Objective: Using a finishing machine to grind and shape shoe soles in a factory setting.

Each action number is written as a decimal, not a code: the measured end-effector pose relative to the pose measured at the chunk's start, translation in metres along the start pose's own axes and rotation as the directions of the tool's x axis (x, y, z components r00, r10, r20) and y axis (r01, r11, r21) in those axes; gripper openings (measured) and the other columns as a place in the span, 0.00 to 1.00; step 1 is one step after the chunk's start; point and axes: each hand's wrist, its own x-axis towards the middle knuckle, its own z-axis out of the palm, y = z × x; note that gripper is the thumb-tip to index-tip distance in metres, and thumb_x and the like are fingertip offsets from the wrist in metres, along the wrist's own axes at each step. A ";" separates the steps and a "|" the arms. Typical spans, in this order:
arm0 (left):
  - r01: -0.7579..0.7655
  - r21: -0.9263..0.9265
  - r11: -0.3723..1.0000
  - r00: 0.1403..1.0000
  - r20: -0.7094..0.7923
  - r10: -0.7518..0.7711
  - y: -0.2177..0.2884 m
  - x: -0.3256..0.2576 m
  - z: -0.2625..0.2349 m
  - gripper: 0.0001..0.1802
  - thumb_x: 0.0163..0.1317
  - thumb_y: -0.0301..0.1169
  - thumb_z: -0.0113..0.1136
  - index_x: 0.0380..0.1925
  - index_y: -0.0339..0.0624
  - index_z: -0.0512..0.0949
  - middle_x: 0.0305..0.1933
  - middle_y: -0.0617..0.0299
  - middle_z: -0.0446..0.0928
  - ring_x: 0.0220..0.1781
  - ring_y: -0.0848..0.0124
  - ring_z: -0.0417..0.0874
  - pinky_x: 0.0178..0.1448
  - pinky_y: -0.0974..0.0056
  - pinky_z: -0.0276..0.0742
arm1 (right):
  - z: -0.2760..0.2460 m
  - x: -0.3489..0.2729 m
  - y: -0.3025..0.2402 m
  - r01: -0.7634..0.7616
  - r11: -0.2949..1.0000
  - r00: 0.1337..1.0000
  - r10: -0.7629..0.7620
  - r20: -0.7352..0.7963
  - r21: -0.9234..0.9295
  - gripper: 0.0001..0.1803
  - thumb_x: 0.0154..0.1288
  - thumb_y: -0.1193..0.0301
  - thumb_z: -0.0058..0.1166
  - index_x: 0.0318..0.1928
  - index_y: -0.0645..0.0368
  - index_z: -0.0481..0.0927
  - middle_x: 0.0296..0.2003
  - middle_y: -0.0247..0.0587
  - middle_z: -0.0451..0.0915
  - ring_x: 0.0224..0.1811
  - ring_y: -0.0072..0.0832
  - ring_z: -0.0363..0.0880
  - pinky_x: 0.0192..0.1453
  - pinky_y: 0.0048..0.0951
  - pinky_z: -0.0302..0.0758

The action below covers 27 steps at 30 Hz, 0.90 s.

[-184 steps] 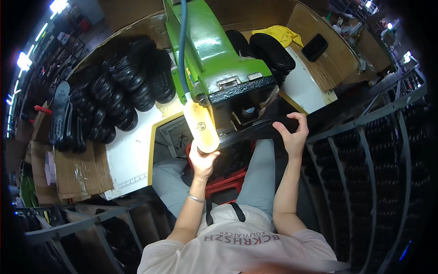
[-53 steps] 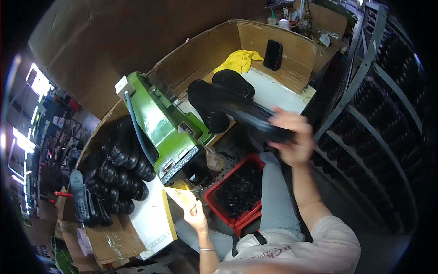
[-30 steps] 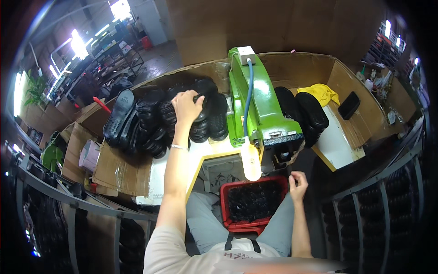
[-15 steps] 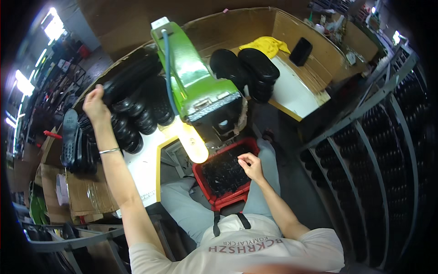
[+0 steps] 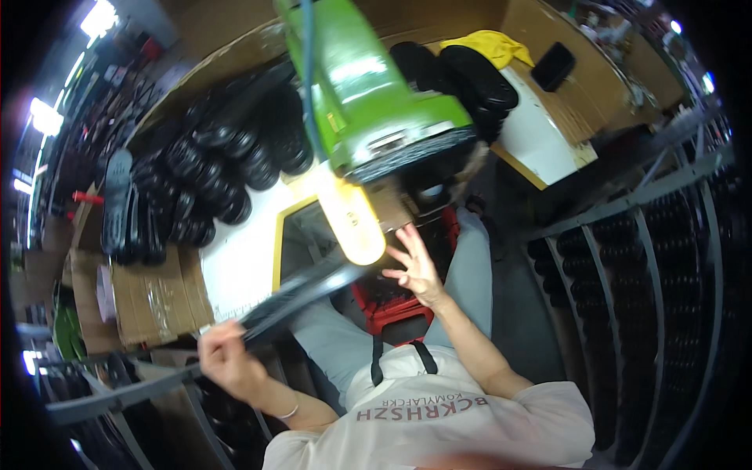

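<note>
A long black shoe sole (image 5: 305, 296), smeared by motion, slants over my lap with its far end just below the tip of the lit yellow plate (image 5: 362, 231). My left hand (image 5: 231, 362) grips the sole's near left end, fingers closed on it. Beyond the other end, my right hand (image 5: 417, 270) is open with fingers spread and nothing in it. It hovers over the red bin (image 5: 389, 315) between my knees. The yellow plate sticks out beneath a green machine (image 5: 376, 78).
Stacked black soles (image 5: 207, 172) crowd the white table's left side, more (image 5: 479, 78) right of the machine. A yellow cloth (image 5: 489, 47) and a phone-like black object (image 5: 553, 66) lie behind. Metal racks (image 5: 646, 258) of soles stand right; another rack (image 5: 117, 399) is lower left.
My left hand has come back from the stacked soles toward my body, now carrying a sole. My right hand has spread its fingers. The view has shifted slightly.
</note>
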 end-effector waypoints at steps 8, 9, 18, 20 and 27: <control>0.325 -0.279 0.904 0.917 0.326 -0.229 -0.080 -0.035 0.104 0.15 0.57 0.29 0.68 0.39 0.36 0.72 0.38 0.59 0.75 0.40 0.70 0.77 0.51 0.65 0.74 | -0.032 -0.012 -0.076 0.363 0.911 0.879 -0.405 -0.251 -0.197 0.49 0.56 0.68 0.69 0.72 0.52 0.50 0.58 0.45 0.68 0.59 0.33 0.71 0.62 0.33 0.71; 0.142 -0.188 0.972 0.926 0.373 -0.063 -0.082 -0.039 0.120 0.21 0.53 0.31 0.73 0.40 0.37 0.71 0.39 0.60 0.74 0.40 0.71 0.77 0.51 0.66 0.74 | -0.038 -0.011 -0.087 0.386 0.887 0.844 -0.451 -0.290 -0.255 0.48 0.57 0.68 0.68 0.72 0.52 0.50 0.59 0.45 0.67 0.59 0.32 0.70 0.64 0.33 0.69; 0.002 -0.011 1.000 0.876 0.483 0.003 -0.072 -0.021 0.169 0.35 0.41 0.21 0.78 0.51 0.31 0.70 0.45 0.57 0.77 0.45 0.70 0.80 0.51 0.67 0.79 | -0.059 0.021 -0.129 0.369 0.797 0.810 -0.528 -0.256 -0.478 0.48 0.54 0.69 0.71 0.70 0.57 0.55 0.62 0.44 0.64 0.61 0.33 0.69 0.64 0.32 0.68; -0.001 -0.016 1.000 0.884 0.467 0.009 -0.082 -0.020 0.155 0.33 0.41 0.21 0.78 0.49 0.32 0.71 0.44 0.57 0.78 0.45 0.70 0.80 0.50 0.66 0.79 | -0.052 0.027 -0.125 0.367 0.774 0.815 -0.535 -0.222 -0.516 0.47 0.54 0.70 0.71 0.70 0.62 0.56 0.63 0.42 0.65 0.62 0.30 0.67 0.64 0.30 0.67; 0.149 -0.060 0.987 0.914 0.390 -0.114 -0.074 -0.010 0.128 0.25 0.41 0.19 0.77 0.39 0.35 0.73 0.37 0.59 0.76 0.40 0.72 0.82 0.42 0.69 0.80 | -0.030 0.039 -0.087 0.390 0.773 0.801 -0.553 -0.231 -0.500 0.48 0.52 0.71 0.72 0.69 0.63 0.56 0.63 0.45 0.64 0.62 0.31 0.66 0.61 0.28 0.70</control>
